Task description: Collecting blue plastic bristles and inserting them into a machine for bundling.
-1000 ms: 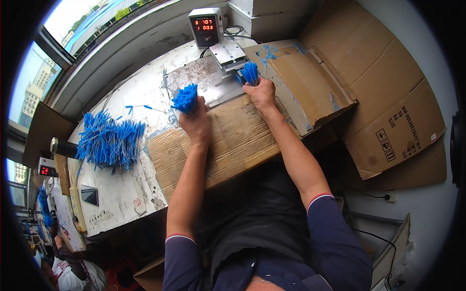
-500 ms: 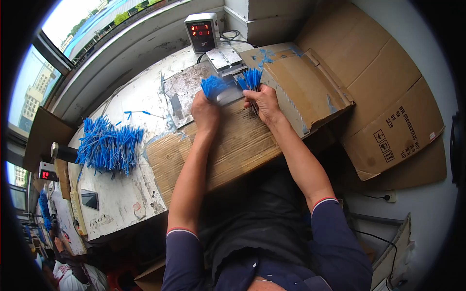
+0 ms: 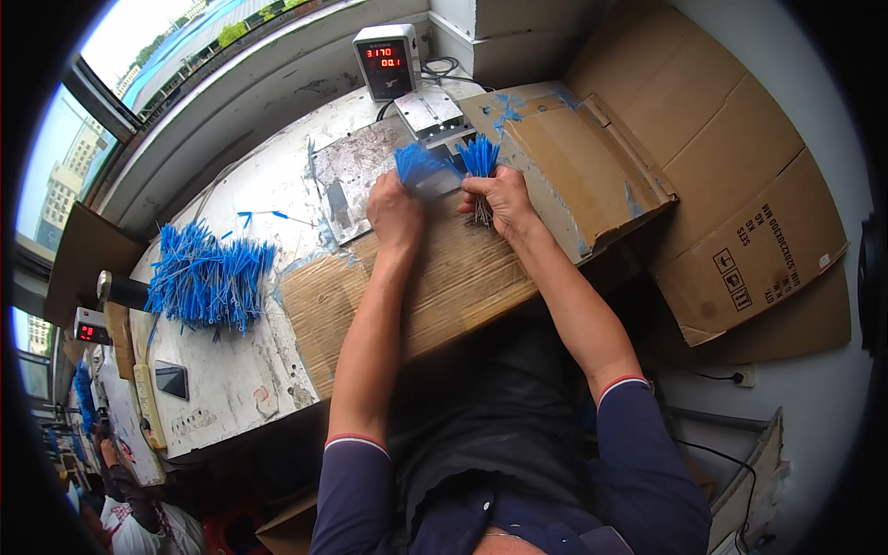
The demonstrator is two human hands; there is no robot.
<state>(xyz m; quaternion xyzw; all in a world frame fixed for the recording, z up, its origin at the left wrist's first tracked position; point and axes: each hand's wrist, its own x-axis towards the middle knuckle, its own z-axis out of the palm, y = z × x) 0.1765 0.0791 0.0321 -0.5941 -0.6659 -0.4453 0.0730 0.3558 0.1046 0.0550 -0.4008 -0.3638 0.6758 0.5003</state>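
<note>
One bunch on the left: slim blue-ended pieces, blurred, rising out of the left hand, which curls around their stems
Another bunch on the right: pieces of the same kind, pinched between thumb and fingers of the right hand, blue ends fanned upward, thin stems showing below the fingers
Gap: bunches side by side above the metal plate; cannot tell whether they touch
Cardboard sheet: below the hands, along the near edge of the counter
Display box: white, red digits lit, by the counter's far edge, a metal block just in front
Heap: many blue-ended pieces, toward the counter's left end
Phone: near the counter's near left corner, beside a power strip
Carton: brown, over the counter's right end
</note>
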